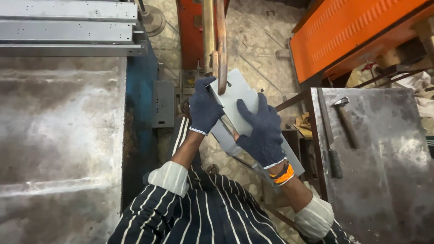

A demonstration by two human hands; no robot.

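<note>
Both my hands wear dark blue knit gloves and hold one grey bent sheet-metal piece (240, 92). My left hand (204, 108) grips its left edge near the top. My right hand (261, 131) lies flat on its face, fingers spread over the lower right part. The top of the piece sits between two vertical copper-coloured bars (214, 40) that come down from an orange machine. An orange band circles my right wrist. My sleeves are dark with white stripes.
A worn steel table (58, 135) fills the left, with long grey metal channels (68, 27) stacked at its far end. On the right, a metal bench (384, 180) carries a hammer (346, 119). An orange machine cover (352, 31) stands at the upper right.
</note>
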